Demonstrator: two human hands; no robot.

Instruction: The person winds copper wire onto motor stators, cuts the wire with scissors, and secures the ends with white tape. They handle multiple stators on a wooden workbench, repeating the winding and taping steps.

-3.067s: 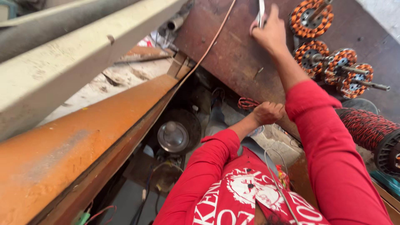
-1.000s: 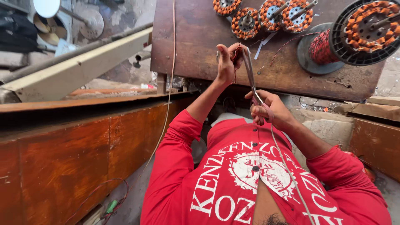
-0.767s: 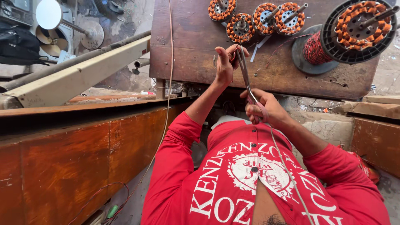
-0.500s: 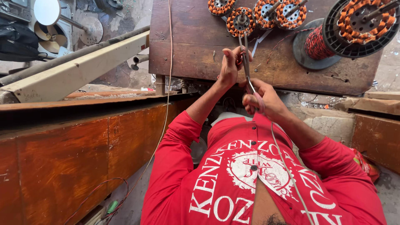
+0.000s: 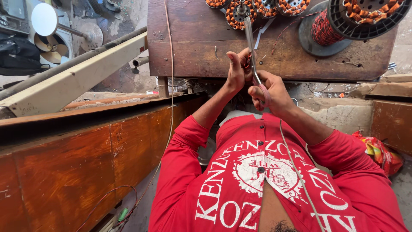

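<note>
The left hand [image 5: 237, 71] is closing around the upper part of a thin pale tube [image 5: 250, 41], the kind of sleeve slipped over wire, while the right hand [image 5: 271, 92] is pinching its lower part, fingers curled tight; both hands are meeting just in front of the near edge of the wooden workbench [image 5: 193, 47]; the sleeve is running up from the hands toward the far side, and a thin pale cord [image 5: 296, 169] is trailing down over the red shirt; doing this well probably means keeping the sleeve straight and taut between the two grips, feeding in short pushes so that nothing kinks; on the bench's far edge copper-wound stators [image 5: 240, 10] are lying in a row, with a large spool of reddish wire [image 5: 326, 28] to the right; a long orange-brown wooden panel [image 5: 86, 163] is filling the near left, a pale beam [image 5: 77, 77] is slanting above it, and fan parts [image 5: 51, 43] are lying on the dusty floor at far left
</note>
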